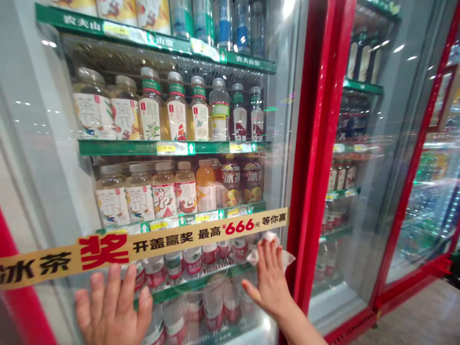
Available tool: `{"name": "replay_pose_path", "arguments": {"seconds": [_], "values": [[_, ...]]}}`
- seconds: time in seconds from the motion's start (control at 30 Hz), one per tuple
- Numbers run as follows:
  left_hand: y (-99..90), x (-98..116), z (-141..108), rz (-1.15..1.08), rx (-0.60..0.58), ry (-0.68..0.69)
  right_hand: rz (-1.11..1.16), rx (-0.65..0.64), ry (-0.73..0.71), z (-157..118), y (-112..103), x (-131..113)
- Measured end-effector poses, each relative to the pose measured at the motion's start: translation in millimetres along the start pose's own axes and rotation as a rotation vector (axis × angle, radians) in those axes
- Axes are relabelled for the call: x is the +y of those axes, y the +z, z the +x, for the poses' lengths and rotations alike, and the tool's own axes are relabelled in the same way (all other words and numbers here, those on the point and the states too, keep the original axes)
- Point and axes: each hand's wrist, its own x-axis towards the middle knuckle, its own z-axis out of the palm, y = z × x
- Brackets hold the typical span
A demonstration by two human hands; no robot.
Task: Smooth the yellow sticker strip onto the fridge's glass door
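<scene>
A tall fridge with a glass door shows shelves of bottled drinks (178, 113). Across the glass runs a tan banner strip (212, 232) with black and red characters. My left hand (114, 304) is raised at the lower left, its fingers spread in front of the glass just below the banner, holding nothing. At the lower right of the door, my right hand (268, 278) lies flat with its fingers extended over a crumpled white tissue (286, 258), pressing it against the glass beneath the banner's right end.
Red door frames (316, 143) stand to the right of this door. Beyond them are a second fridge with bottles on green shelves (362, 86) and a third one at the far right. Grey floor (413, 314) shows at the lower right.
</scene>
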Motion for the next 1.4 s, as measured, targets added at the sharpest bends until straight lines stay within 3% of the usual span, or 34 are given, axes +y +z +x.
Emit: {"name": "replay_pose_path", "arguments": {"seconds": [0.1,0.2,0.3,0.37,0.4,0.47,0.53,0.6,0.67,0.77,0.83,0.87,0.97,1.03,1.07,1.13,1.2,1.27,1.33,1.4], "values": [[0.8,-4.1,-2.5,-0.019,0.014,-0.015,0.012,0.033,0.243,48.4,-6.7,10.3],[1.6,-12.3,-6.1,-0.028,-0.004,-0.002,0.043,0.038,0.175,80.2,-2.6,-19.8],[3.0,-17.5,-9.1,-0.023,-0.001,0.039,0.05,0.002,-0.137,48.7,7.9,-47.6],[3.1,-15.4,-9.5,-0.012,0.001,0.034,0.057,-0.024,-0.242,12.6,11.1,-40.5],[2.9,-12.8,-9.0,-0.005,-0.005,0.025,0.064,-0.029,-0.203,0.3,10.8,-29.3],[2.4,-6.6,-7.0,0.002,-0.004,0.014,0.075,-0.007,0.024,-1.1,7.7,-3.8],[1.7,-1.6,-4.4,0.004,0.007,0.006,0.085,0.043,0.258,26.0,4.5,7.1],[0.2,0.1,-2.5,0.005,0.007,0.013,0.1,0.068,0.335,61.7,3.0,-7.3],[-1.7,-1.1,-1.1,0.007,0.001,0.025,0.124,0.042,0.211,82.5,3.2,-38.2],[-3.5,-3.8,0.4,0.025,-0.013,0.056,0.113,0.0,-0.189,68.0,3.6,-69.3],[-3.7,-3.4,0.8,0.041,-0.011,0.077,0.057,0.009,-0.31,47.2,-0.3,-58.1],[-3.6,-2.5,0.9,0.043,-0.006,0.083,0.027,0.016,-0.268,42.0,-3.4,-44.7],[-3.5,-0.4,-0.1,0.028,-0.006,0.077,-0.007,0.03,0.09,58.2,-10.3,-7.9],[-4.4,-2.3,-1.6,0.009,-0.029,0.049,0.007,0.037,0.254,80.0,-9.6,-8.6],[-4.8,-4.4,-2.2,-0.002,-0.04,0.04,0.021,0.033,0.255,87.0,-7.6,-17.2],[-4.9,-8.7,-2.4,-0.021,-0.055,0.047,0.061,0.001,0.084,84.5,-1.3,-41.1],[-4.2,-9.2,-1.5,-0.016,-0.047,0.087,0.097,-0.022,-0.177,59.6,2.3,-55.6],[-3.7,-3.8,1.1,0.007,-0.002,0.117,0.074,-0.019,-0.305,29.7,-1.5,-44.8],[-3.0,5.0,6.3,0.032,0.038,0.136,0.011,-0.001,-0.195,20.2,-7.7,-14.3],[-2.1,12.9,13.1,0.054,0.053,0.137,-0.003,0.032,0.06,39.2,-8.3,10.7]]}}
